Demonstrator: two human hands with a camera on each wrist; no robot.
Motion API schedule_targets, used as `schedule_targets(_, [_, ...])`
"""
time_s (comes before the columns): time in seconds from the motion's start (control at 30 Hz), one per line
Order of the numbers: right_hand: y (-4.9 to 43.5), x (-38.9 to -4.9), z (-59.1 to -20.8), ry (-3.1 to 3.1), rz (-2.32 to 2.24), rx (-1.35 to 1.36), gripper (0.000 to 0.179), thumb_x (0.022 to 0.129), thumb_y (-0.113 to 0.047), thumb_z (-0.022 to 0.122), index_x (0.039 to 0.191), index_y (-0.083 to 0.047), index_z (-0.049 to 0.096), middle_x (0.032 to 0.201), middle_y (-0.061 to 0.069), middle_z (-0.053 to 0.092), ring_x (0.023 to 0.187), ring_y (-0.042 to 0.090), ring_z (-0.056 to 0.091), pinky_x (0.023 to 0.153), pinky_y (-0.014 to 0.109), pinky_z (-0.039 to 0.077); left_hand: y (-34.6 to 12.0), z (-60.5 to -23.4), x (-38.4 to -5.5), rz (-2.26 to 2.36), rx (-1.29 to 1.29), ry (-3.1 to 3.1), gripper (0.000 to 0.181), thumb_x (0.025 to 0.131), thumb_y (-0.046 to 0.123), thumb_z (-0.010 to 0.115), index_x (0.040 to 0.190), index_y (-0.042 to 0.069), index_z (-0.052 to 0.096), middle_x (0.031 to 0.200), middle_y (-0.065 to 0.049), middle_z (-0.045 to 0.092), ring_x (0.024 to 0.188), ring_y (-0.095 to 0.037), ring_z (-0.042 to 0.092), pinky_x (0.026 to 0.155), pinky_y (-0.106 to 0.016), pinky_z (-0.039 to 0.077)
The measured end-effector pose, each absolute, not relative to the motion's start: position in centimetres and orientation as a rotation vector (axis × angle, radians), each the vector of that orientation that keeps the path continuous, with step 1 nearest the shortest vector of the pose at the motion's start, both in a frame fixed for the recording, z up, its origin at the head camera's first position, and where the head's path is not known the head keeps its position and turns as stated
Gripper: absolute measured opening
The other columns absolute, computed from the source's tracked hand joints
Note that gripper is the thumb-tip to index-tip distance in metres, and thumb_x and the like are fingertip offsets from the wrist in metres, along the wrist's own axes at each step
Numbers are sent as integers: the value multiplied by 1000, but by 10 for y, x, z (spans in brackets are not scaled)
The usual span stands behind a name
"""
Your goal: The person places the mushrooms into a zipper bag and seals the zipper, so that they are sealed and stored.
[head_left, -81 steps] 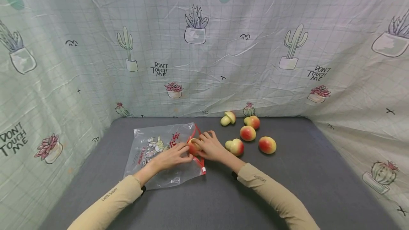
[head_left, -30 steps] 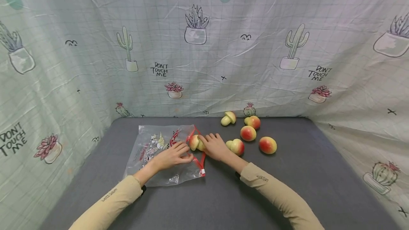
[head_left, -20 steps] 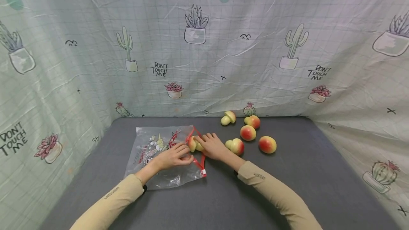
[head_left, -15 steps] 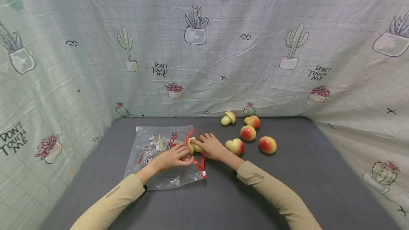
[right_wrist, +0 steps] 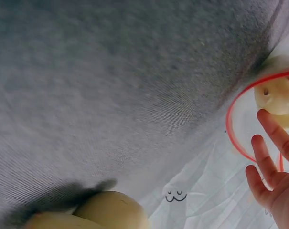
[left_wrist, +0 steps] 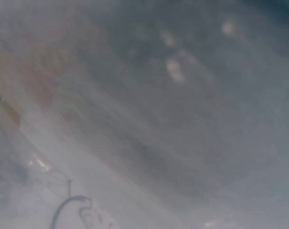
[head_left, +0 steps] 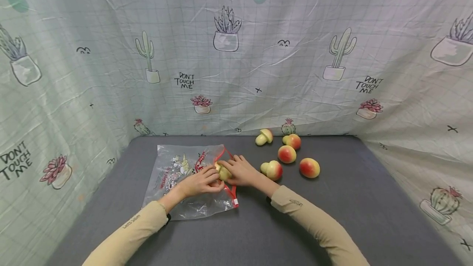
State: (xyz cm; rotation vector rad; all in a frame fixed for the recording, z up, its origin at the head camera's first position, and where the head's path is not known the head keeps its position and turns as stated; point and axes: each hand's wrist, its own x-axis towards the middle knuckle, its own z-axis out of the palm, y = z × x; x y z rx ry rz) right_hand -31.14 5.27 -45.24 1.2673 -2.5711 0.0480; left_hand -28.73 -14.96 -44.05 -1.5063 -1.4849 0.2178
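Note:
My left hand (head_left: pixel 197 183) lies over a clear plastic zip bag (head_left: pixel 157 194) with cartoon print, its curled fingers pinching the bag near the red-edged mouth. My right hand (head_left: pixel 244 172) grips a pale yellow toy mushroom (head_left: pixel 223 173) at that mouth. The right wrist view has the mushroom (right_wrist: pixel 273 95) within the loop of the red rim (right_wrist: pixel 229 121), stem end facing the camera. There a fingertip meets its underside, while other fingers (right_wrist: pixel 263 155) spread away from it. The left wrist view is blurred, mostly grey film.
Several more yellow-and-red toy mushrooms lie right of the bag, the closest mushroom (head_left: pixel 272 170) beside my right wrist and the rightmost mushroom (head_left: pixel 309 168) farther out. A white slider (head_left: pixel 235 201) sits at the bag's near corner. A printed curtain (head_left: pixel 229 73) hangs behind the grey table (head_left: pixel 281 233).
The mushroom in my right hand has turned from its red cap side to its pale side and shifted slightly left into the bag's mouth. My left hand has barely moved.

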Motion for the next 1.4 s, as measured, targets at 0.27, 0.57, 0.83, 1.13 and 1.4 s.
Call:
schedule_targets(0.27, [46, -315, -452, -2572, -66, 1139, 57, 82, -43, 57, 128, -13, 44, 86, -3, 64, 82, 18, 48, 72, 32, 35, -148, -439, -288, 209, -1511, -1480, 29, 95, 3, 32, 93, 21, 54, 82, 0, 56, 78, -17, 57, 74, -32, 49])
schedule_targets(0.57, [51, -314, -452, -2444, -106, 1133, 52, 80, -44, 60, 122, -17, 46, 83, -6, 65, 76, 15, 46, 71, 31, 34, -150, -436, -289, 196, -1509, -1495, 26, 95, 5, 33, 95, 21, 54, 80, -1, 53, 79, -17, 55, 74, -32, 48])
schedule_targets(0.83, [52, -314, -452, -2374, -66, 1170, 50, 80, -40, 61, 122, -15, 48, 90, -5, 65, 77, 14, 44, 74, 33, 35, -146, -435, -289, 158, -1529, -1467, 22, 95, 6, 35, 96, 20, 53, 77, -1, 52, 78, -17, 53, 74, -30, 46])
schedule_targets(1.13, [44, -317, -450, -2605, 62, 916, 39, 79, -34, 61, 107, -10, 51, 62, -1, 58, 79, 24, 52, 71, 40, 35, -139, -425, -281, 86, -1559, -1443, 21, 95, 8, 36, 93, 19, 54, 80, -2, 52, 76, -17, 52, 69, -27, 46])
schedule_targets(1.4, [48, -314, -448, -2678, 65, 905, 37, 80, -42, 60, 101, -13, 51, 59, -5, 54, 82, 22, 52, 77, 45, 35, -153, -445, -292, 151, -1535, -1599, 33, 97, 9, 28, 96, 22, 59, 91, -6, 55, 85, -22, 56, 76, -36, 47])
